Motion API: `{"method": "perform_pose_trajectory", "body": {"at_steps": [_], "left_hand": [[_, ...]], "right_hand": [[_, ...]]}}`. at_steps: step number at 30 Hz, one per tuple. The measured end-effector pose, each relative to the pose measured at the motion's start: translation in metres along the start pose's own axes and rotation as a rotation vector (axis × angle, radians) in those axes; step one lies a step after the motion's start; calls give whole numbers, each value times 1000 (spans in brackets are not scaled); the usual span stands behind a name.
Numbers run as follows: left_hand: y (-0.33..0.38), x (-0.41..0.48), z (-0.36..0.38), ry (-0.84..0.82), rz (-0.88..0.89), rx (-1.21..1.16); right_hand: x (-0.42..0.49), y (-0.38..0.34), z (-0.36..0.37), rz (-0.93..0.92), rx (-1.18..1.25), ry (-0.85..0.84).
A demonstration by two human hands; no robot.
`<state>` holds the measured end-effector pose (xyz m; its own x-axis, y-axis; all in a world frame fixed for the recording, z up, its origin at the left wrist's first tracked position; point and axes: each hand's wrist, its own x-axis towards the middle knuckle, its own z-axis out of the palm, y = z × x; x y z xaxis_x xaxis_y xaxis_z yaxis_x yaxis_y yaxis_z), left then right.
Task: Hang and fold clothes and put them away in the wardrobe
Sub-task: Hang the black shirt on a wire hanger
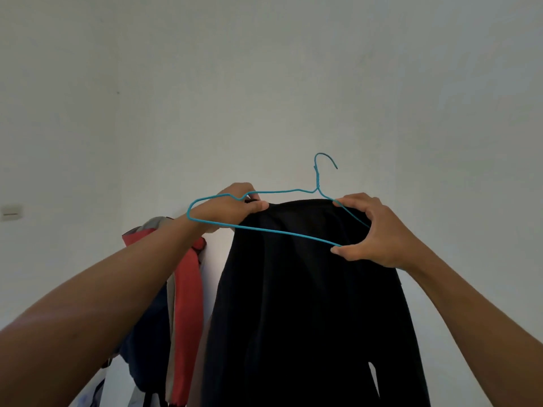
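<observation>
A black garment (pixel 308 304) is being hung: its top edge is pinched by the left hand (pixel 232 208), while the blue hanger (pixel 264 229), lying across the garment's front, is gripped at 3 o'clock by the right hand (pixel 373 230). Next, the hanger probably needs threading inside.

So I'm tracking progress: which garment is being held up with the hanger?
The black garment, gripped by both hands; the red and navy clothes hang untouched behind.

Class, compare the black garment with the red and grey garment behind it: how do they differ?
The black garment is held up by both hands with a blue wire hanger; the red and grey garment hangs untouched against the wall. Black is plain and nearer; the other is multicoloured. Both hang downwards.
</observation>
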<state>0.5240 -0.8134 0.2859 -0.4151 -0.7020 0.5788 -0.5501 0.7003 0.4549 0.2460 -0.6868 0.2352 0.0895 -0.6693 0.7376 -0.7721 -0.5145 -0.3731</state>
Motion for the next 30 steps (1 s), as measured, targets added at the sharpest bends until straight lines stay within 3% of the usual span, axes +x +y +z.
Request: {"method": "perform_pose_trajectory", "body": {"at_steps": [4,11,16,20,23,25,26,28,30], "left_hand": [[-3,-12,-3,-113,-66,-403],[-1,-21,-4,-283,-129,-712],[-3,-16,-6,-140,-83,-415],[-9,-9,-7,-170,-76,-225],[-9,-9,11,75,-8,48],[0,-16,31,234,51,63],[5,-21,40,199,56,-77],[22,-33,55,-90,31,-464],[33,-45,66,-335,-8,-661]], "right_hand": [[-2,3,-2,1,-16,3],[-9,4,0,-1,2,-20],[-11,2,3,39,163,-37],[-8,0,4,68,369,-63],[-5,-9,10,99,673,-87],[0,-15,18,137,881,-89],[2,-19,21,153,942,-82],[6,-26,28,190,1009,-71],[9,-31,33,226,1054,-87]]}}
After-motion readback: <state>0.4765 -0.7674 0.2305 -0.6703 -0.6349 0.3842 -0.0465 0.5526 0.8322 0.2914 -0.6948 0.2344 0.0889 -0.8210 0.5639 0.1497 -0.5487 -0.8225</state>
